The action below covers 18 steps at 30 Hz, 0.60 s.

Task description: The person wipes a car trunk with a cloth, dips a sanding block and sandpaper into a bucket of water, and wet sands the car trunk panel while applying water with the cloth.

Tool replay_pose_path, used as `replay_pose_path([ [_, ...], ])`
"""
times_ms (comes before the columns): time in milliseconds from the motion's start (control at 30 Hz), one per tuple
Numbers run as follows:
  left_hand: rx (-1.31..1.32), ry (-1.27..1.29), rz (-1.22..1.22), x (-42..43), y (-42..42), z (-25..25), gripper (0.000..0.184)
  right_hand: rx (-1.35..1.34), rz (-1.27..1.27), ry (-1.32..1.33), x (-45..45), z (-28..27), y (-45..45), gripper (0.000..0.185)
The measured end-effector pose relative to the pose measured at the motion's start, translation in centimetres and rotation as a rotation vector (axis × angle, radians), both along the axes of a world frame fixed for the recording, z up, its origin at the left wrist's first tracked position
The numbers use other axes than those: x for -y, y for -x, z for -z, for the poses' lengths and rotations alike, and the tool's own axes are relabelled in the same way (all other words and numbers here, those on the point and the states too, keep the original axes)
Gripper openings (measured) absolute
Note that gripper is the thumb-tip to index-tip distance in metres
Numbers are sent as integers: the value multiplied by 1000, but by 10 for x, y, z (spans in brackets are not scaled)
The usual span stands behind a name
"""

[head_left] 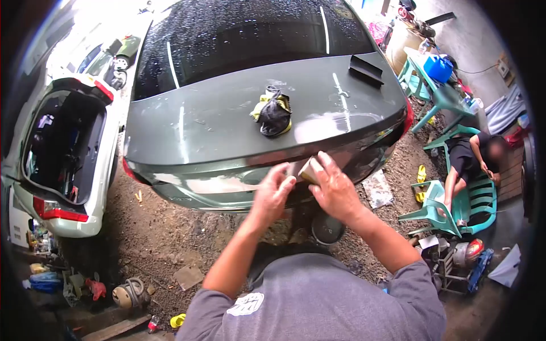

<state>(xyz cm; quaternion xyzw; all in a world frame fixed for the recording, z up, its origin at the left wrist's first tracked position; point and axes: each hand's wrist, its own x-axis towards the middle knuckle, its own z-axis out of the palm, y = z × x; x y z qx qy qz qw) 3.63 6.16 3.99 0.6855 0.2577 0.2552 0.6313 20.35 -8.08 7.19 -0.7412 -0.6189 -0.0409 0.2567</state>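
The dark grey-green car's trunk lid (210, 131) is in front of me, with pale sanded-looking patches along its rear edge. My right hand (334, 190) is closed on a small tan pad (307, 171), which looks like folded sandpaper, by the rear of the car. Left of it, my left hand (273, 195) is held up with thumb and fingers apart, seemingly holding nothing. A black and yellow cloth bundle (273, 113) lies on the trunk lid above my hands. Below my right hand, a dark round bucket (327, 228) stands on the ground.
A black angular trim piece (366, 70) rests on the lid's right side. To the left is a white car (74, 216) with its rear open. A person (475, 156) sits at right among green plastic chairs (480, 199). A green table (441, 94) bears a blue container (438, 69).
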Motion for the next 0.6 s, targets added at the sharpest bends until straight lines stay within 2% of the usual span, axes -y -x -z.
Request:
replay_pose_path([
  [33, -22, -422, -12, -21, 0, -28, 49, 20, 5, -37, -7, -12, -11, 61],
  [67, -12, -649, -34, -46, -6, -45, 61, 76, 21, -20, -14, -17, -22, 53],
  [100, -4, -1018, -132, -71, -18, -62, 64, 100, 26, -19, -24, -24, -30, 50],
  [167, -181, -1266, -19, -131, -48, -71, 82, 149, 48, -18, -47, -30, -39, 43],
  [200, -319, -1316, 70, -150, -62, -74, 91, 135, 59, 23, -57, -30, -42, 42],
  [267, -383, -1391, 208, -176, -91, -69, 90, 103, 97, 104, -70, -25, -42, 41],
  [367, -253, -1348, 384, -186, -123, -57, 69, 245, 150, 79, -60, -11, -30, 42],
  [467, 58, -1131, 578, -197, -157, -38, 47, 384, 178, 95, -69, -12, -30, 44],
  [500, 172, -1189, 503, -190, -163, -40, 35, 447, 202, 104, -83, -10, -37, 44],
  [533, 107, -1166, 508, -183, -167, -48, 34, 510, 228, 113, -93, -7, -42, 45],
  [567, 41, -1142, 508, -178, -172, -60, 33, 399, 237, 175, -99, -7, -43, 47],
  [600, -25, -1121, 503, -174, -176, -68, 33, 408, 221, 142, -95, -5, -39, 47],
])
